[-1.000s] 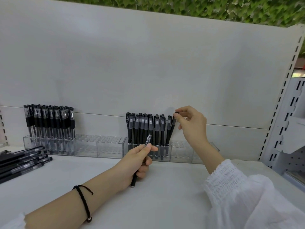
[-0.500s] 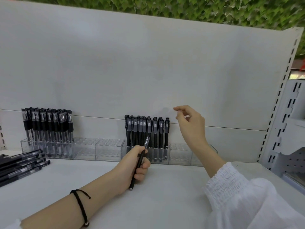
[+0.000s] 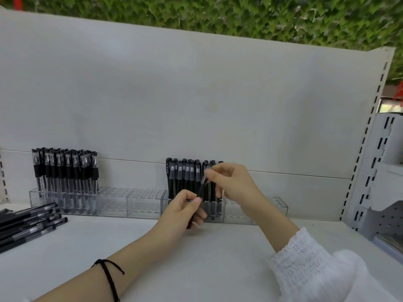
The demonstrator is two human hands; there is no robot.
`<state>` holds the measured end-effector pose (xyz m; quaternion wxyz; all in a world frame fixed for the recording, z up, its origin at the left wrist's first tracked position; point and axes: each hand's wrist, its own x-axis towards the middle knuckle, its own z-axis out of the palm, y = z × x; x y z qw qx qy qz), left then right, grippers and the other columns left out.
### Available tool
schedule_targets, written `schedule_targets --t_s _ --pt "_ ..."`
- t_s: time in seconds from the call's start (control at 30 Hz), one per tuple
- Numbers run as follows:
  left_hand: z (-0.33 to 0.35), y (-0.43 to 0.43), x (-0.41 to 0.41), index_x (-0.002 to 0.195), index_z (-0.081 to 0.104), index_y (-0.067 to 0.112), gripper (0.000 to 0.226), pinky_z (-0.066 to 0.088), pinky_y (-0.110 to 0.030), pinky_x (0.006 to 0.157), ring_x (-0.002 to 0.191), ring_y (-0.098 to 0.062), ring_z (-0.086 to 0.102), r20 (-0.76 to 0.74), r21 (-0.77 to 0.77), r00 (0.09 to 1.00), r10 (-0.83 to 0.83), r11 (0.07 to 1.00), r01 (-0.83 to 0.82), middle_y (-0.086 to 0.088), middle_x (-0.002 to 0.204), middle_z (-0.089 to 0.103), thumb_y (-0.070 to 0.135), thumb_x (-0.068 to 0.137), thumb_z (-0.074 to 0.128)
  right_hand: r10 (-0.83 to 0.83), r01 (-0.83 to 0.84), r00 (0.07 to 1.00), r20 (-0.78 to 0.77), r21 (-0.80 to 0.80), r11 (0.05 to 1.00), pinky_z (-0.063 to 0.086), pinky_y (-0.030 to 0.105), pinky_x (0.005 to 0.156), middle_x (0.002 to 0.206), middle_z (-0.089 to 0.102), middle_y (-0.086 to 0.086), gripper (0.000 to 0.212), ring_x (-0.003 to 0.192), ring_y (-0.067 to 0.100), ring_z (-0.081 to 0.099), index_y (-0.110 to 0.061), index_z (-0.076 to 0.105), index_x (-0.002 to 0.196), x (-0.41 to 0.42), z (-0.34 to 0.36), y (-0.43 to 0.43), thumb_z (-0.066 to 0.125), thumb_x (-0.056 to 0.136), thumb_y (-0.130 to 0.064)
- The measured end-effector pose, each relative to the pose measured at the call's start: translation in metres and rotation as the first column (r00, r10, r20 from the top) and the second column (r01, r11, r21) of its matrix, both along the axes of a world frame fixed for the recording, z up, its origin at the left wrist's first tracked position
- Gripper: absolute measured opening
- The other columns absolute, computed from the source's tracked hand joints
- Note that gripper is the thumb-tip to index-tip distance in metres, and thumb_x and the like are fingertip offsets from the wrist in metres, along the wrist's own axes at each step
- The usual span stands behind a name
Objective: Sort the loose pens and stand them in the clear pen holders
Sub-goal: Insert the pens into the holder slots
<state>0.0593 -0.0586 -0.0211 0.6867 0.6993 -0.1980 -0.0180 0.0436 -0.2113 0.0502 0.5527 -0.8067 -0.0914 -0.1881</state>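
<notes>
My left hand (image 3: 185, 210) grips a black pen (image 3: 201, 189) that slants up to the right in front of the middle clear pen holder (image 3: 231, 211). My right hand (image 3: 233, 182) pinches the top end of that same pen. Behind both hands several black pens (image 3: 185, 177) stand upright in the middle holder. Another clear pen holder (image 3: 122, 202) at the left carries several clear-capped black pens (image 3: 65, 168) in its left part. Loose black pens (image 3: 28, 223) lie in a pile at the left edge of the white shelf (image 3: 207, 258).
A white back panel (image 3: 196, 94) rises right behind the holders. A slotted upright (image 3: 368, 131) and grey metal shelf parts (image 3: 383, 192) stand at the right. Green foliage shows above the panel.
My right hand let go of the pen it stood in the holder and came down to my left hand. It now pinches the top of the pen my left hand raised.
</notes>
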Motion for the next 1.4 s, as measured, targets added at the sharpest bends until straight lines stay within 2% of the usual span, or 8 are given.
schedule_targets --t_s 0.07,0.13,0.3,0.6,0.87,1.1,1.23,1.4 --pt "-0.003 0.007 0.002 0.089 0.054 0.023 0.014 0.050 -0.034 0.069 0.068 -0.014 0.061 0.236 0.305 0.969 0.073 0.941 -0.145 0.004 0.075 0.068 0.032 0.099 0.049 -0.103 0.097 0.993 0.052 0.113 0.989 0.035 0.010 0.042 0.064 0.062 -0.004 0.012 0.043 0.007 0.046 -0.013 0.068 0.091 0.003 0.007 -0.008 0.064 0.092 -0.024" --pt "-0.004 0.012 0.002 0.088 0.053 0.028 0.017 0.047 -0.031 0.069 0.075 -0.010 0.058 0.449 0.547 0.892 0.055 0.773 -0.323 0.008 0.081 0.064 0.041 0.097 0.048 -0.233 0.210 0.962 0.143 0.162 0.964 0.039 0.012 0.046 0.075 0.063 -0.005 0.008 0.050 0.007 0.049 -0.017 0.066 0.091 0.005 0.012 -0.018 0.063 0.093 -0.024" --pt "-0.002 0.013 0.002 0.098 0.055 0.025 0.026 0.035 -0.026 0.068 0.091 -0.011 0.054 0.711 0.618 0.703 -0.022 0.498 -0.609 0.010 0.095 0.058 0.046 0.098 0.040 -0.368 0.360 0.884 0.290 0.083 0.929 0.049 0.031 0.068 0.085 0.065 -0.010 0.006 0.066 0.010 0.055 -0.021 0.064 0.093 0.009 0.007 -0.032 0.062 0.093 -0.026" --pt "-0.006 0.016 0.010 0.096 0.057 0.022 0.030 0.038 -0.030 0.079 0.099 -0.017 0.056 0.730 0.653 0.681 -0.067 0.364 -0.664 0.005 0.099 0.062 0.047 0.096 0.039 -0.423 0.449 0.849 0.315 -0.008 0.894 0.039 0.014 0.063 0.085 0.062 -0.015 0.006 0.072 0.001 0.055 -0.022 0.063 0.094 0.010 0.006 -0.039 0.062 0.093 -0.028" --pt "-0.007 0.019 0.014 0.086 0.047 0.025 0.024 0.033 -0.029 0.073 0.098 -0.017 0.055 0.723 0.659 0.690 -0.040 0.341 -0.671 0.005 0.098 0.062 0.045 0.096 0.038 -0.345 0.384 0.916 0.206 -0.198 0.902 0.053 0.035 0.071 0.087 0.066 -0.008 0.015 0.070 0.012 0.057 -0.023 0.065 0.094 0.017 -0.012 -0.037 0.059 0.094 -0.037" --pt "-0.009 0.018 0.011 0.101 0.057 0.018 0.033 0.034 -0.032 0.080 0.106 -0.022 0.054 0.734 0.674 0.671 -0.101 0.225 -0.703 -0.001 0.107 0.063 0.040 0.096 0.034 -0.365 0.415 0.910 0.197 -0.417 0.809 0.047 0.031 0.075 0.087 0.063 -0.011 0.014 0.087 0.011 0.058 -0.022 0.064 0.096 0.021 0.002 -0.030 0.057 0.095 -0.034" --pt "0.000 0.030 0.009 0.106 0.056 0.015 0.032 0.035 -0.035 0.085 0.108 -0.027 0.053 0.718 0.696 0.676 -0.166 0.156 -0.701 -0.006 0.112 0.061 0.037 0.097 0.035 -0.395 0.418 0.905 0.160 -0.516 0.748 0.048 0.031 0.074 0.086 0.061 -0.008 0.012 0.085 0.015 0.058 -0.023 0.058 0.093 0.024 0.010 -0.025 0.055 0.096 -0.035" --pt "0.005 0.074 0.007 0.108 0.057 0.017 0.032 0.037 -0.035 0.089 0.107 -0.026 0.054 0.724 0.687 0.667 -0.177 0.087 -0.722 -0.004 0.111 0.063 0.037 0.097 0.034 -0.407 0.392 0.910 0.083 -0.497 0.774 0.056 0.038 0.076 0.089 0.069 0.000 0.017 0.073 0.020 0.063 -0.018 0.059 0.090 0.020 0.016 -0.029 0.059 0.094 -0.035"
